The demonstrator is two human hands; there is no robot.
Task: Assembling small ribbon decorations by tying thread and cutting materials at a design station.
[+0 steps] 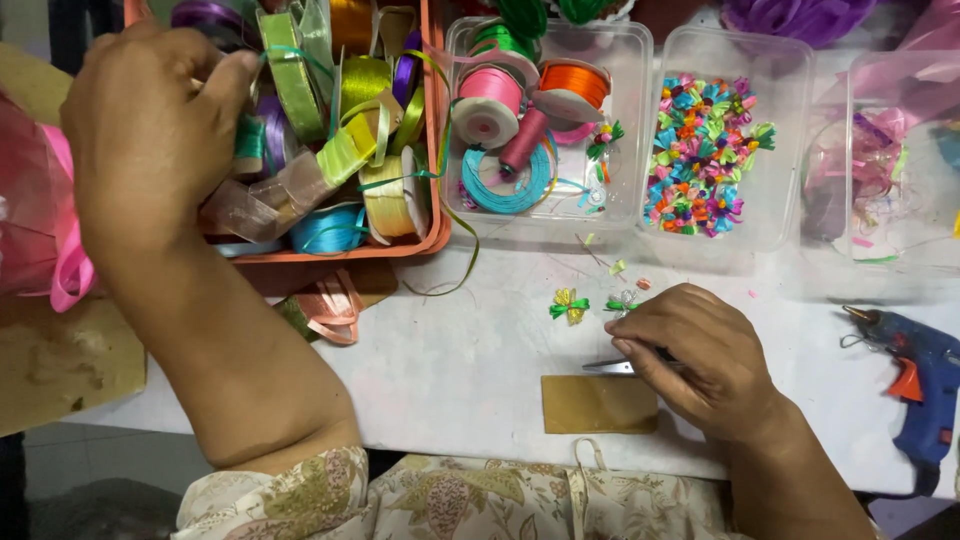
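Note:
My left hand [150,130] reaches into an orange tray [436,120] packed with ribbon rolls; its fingers pinch a green ribbon roll [288,75] at the tray's top. My right hand [700,360] rests on the white table, closed over a pair of scissors [610,367] whose metal blades poke out to the left. Just beyond its fingers lie a small yellow and green ribbon flower [569,305] and a paler one [622,301]. A brown card rectangle [598,404] lies below the scissors.
A clear tub [630,60] holds pink, orange and teal ribbon spools. Another tub [775,200] is full of tiny ribbon flowers, a third [900,240] holds scraps. A blue glue gun [920,375] lies at the right edge. Pink ribbon [60,260] and brown board [60,360] sit left.

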